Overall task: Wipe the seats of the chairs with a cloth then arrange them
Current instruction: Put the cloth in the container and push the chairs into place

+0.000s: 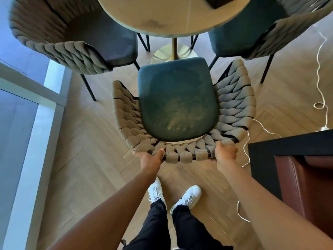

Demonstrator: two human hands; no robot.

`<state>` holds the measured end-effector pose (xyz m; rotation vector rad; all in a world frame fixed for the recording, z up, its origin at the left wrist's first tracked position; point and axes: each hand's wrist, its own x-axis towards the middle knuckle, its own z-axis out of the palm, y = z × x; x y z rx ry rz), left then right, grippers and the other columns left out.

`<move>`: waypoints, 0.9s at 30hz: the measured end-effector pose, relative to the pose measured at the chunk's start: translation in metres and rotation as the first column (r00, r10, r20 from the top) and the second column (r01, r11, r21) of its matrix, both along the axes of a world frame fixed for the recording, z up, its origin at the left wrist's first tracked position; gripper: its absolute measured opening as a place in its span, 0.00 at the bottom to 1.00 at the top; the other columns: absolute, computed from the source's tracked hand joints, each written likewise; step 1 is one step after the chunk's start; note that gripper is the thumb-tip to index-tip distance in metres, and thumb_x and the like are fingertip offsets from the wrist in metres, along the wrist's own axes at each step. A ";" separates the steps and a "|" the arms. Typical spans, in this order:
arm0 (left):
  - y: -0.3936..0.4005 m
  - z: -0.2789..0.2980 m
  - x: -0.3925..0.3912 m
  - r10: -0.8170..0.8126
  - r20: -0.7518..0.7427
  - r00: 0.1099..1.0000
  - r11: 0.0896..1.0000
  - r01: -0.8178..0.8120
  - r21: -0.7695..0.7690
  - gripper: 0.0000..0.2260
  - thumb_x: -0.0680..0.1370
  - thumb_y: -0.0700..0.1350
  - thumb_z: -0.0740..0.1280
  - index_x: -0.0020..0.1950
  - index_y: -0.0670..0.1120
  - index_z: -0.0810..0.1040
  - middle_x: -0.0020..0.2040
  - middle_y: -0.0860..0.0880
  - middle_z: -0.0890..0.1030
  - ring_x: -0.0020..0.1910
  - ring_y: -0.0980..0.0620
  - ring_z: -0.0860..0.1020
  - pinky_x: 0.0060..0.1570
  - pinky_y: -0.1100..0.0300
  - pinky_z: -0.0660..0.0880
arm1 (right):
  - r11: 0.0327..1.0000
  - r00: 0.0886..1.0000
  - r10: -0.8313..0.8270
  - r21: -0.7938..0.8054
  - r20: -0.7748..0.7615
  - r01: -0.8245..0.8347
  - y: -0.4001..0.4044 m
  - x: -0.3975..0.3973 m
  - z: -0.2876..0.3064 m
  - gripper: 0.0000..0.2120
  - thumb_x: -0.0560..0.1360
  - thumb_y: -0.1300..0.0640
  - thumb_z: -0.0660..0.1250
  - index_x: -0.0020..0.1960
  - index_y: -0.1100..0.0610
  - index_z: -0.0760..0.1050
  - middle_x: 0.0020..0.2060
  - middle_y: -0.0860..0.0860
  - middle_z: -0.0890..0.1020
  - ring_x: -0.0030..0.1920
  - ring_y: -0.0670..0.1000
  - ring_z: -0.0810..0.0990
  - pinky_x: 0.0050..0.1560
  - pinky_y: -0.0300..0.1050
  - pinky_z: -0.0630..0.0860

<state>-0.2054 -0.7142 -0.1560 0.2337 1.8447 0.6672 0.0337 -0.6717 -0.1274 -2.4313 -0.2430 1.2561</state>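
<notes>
A chair with a dark teal seat and a woven beige rope backrest stands directly in front of me, its seat facing the round table. My left hand grips the backrest's top rim on the left. My right hand grips the same rim on the right. The seat cushion shows lighter brushed streaks near its middle. A second chair of the same kind sits at the table's left, and a third chair at its right. No cloth is visible.
The table's gold pedestal base lies just beyond the near chair. A white cord trails over the wooden floor on the right. A black cabinet with a brown leather piece stands close at the right. A window frame runs along the left.
</notes>
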 end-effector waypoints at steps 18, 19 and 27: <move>0.017 0.009 -0.014 -0.101 -0.114 0.988 0.994 0.105 0.035 0.53 0.74 0.52 0.76 0.80 0.51 0.36 0.71 0.41 0.70 0.61 0.42 0.79 0.60 0.44 0.79 | 0.997 0.997 0.047 0.066 -0.061 -0.043 -0.007 -0.005 -0.009 0.24 0.82 0.55 0.62 0.72 0.65 0.57 0.59 0.60 0.74 0.42 0.52 0.75 0.29 0.39 0.69; 0.016 0.009 -0.013 -0.110 -0.124 0.986 0.993 0.115 0.034 0.53 0.74 0.53 0.76 0.80 0.51 0.37 0.72 0.40 0.69 0.62 0.41 0.78 0.61 0.44 0.78 | 0.997 0.997 0.046 0.069 -0.064 -0.042 -0.008 -0.003 -0.011 0.24 0.82 0.55 0.62 0.72 0.64 0.57 0.59 0.60 0.73 0.42 0.52 0.75 0.29 0.39 0.69; 0.015 0.011 -0.006 -0.119 -0.164 0.979 0.993 0.120 -0.001 0.53 0.74 0.56 0.75 0.81 0.52 0.36 0.70 0.41 0.71 0.59 0.42 0.80 0.59 0.45 0.80 | 0.995 0.986 0.004 0.100 -0.166 0.012 -0.010 0.002 -0.011 0.20 0.81 0.56 0.64 0.67 0.59 0.58 0.59 0.59 0.72 0.44 0.51 0.77 0.39 0.49 0.82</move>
